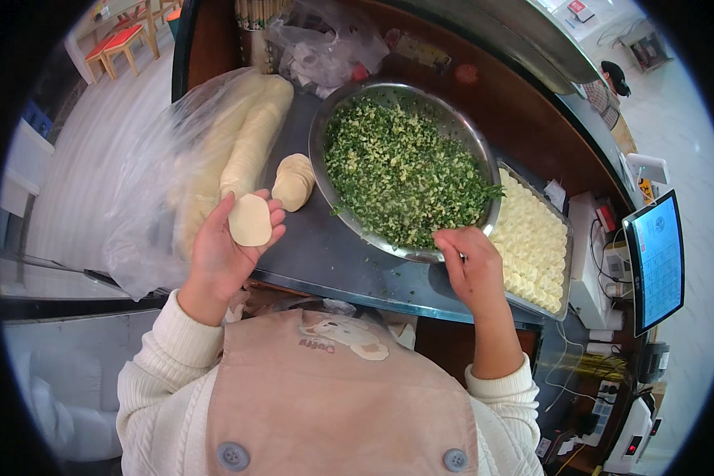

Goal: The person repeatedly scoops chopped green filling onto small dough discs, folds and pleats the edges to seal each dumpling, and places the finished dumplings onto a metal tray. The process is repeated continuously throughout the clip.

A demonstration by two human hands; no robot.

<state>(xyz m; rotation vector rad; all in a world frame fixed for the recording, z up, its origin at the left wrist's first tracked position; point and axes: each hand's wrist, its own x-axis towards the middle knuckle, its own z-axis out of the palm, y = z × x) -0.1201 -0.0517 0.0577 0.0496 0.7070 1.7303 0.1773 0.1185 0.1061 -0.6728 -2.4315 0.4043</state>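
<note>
A thin, pale round dumpling wrapper (250, 220) lies across the fingers of my left hand (220, 258), which is turned palm up with the thumb at the wrapper's edge. My right hand (476, 266) is at the near right rim of a large steel bowl (318, 151), its fingers pinched together; what they hold, if anything, is hidden. Chopped green and pale yellow filling (404, 170) fills the bowl. Between my left hand and the bowl lies a small fanned stack of wrappers (293, 182). Long rows of stacked wrappers (256, 131) rest in a clear plastic bag (155, 182) on the left.
Right of the bowl, a metal tray (565, 295) carries many rows of pale folded dumplings (531, 246). A tilted monitor (657, 262) and cables stand farther right. At the back are a chopstick holder (255, 47) and a crumpled plastic bag (321, 55). The dark counter (333, 266) ends near my apron.
</note>
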